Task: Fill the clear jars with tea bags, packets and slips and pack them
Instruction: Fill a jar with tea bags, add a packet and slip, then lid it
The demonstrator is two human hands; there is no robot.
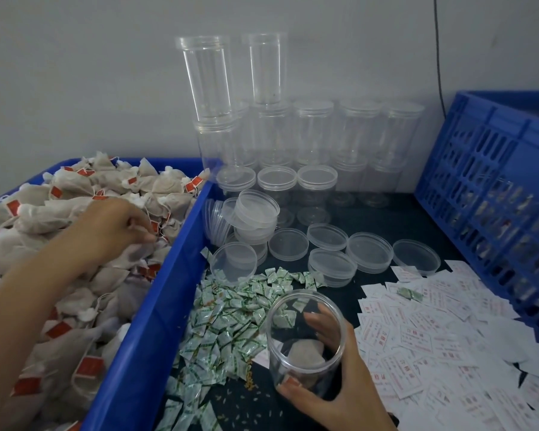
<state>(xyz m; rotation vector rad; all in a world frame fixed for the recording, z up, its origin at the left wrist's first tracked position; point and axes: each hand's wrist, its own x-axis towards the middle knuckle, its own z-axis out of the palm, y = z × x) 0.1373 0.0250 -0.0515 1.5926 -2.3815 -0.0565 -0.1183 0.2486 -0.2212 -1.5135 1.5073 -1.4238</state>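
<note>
My right hand (339,390) grips an open clear jar (305,343) standing on the dark table near the front; a tea bag lies at its bottom. My left hand (115,228) reaches into the blue bin (156,321) on the left, and its fingers pinch at a tea bag (137,253) in the heap of beige tea bags with red tags. Small green-and-white packets (231,318) lie scattered between bin and jar. White slips with red print (433,334) spread out to the right of the jar.
Empty clear jars (311,135) are stacked against the grey wall at the back. Several clear lids (327,237) lie loose in front of them. A blue lattice crate (495,181) stands at the right edge, with filled jars showing through its side.
</note>
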